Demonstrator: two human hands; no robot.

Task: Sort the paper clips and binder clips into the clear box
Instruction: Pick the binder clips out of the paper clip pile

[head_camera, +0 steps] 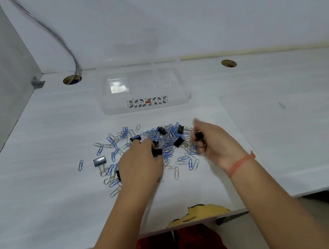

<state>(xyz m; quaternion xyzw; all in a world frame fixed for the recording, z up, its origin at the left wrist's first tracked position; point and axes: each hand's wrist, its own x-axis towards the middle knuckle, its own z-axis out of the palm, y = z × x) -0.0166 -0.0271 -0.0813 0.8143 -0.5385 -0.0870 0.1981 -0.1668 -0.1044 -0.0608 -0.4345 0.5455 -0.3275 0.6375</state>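
Pinching a small black binder clip (157, 151), our left hand (141, 163) works beside our right hand (211, 142), closed on another; both sit in the blue-and-silver paper clip pile (162, 142), near the empty clear plastic box (143, 89) behind

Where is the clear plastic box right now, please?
In the head view, the clear plastic box sits on the white table, beyond the pile of blue and silver paper clips, between two round cable holes.

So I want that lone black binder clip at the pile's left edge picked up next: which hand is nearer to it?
Left. The left hand sits just right of the binder clip; the right hand is beyond it, across the pile.
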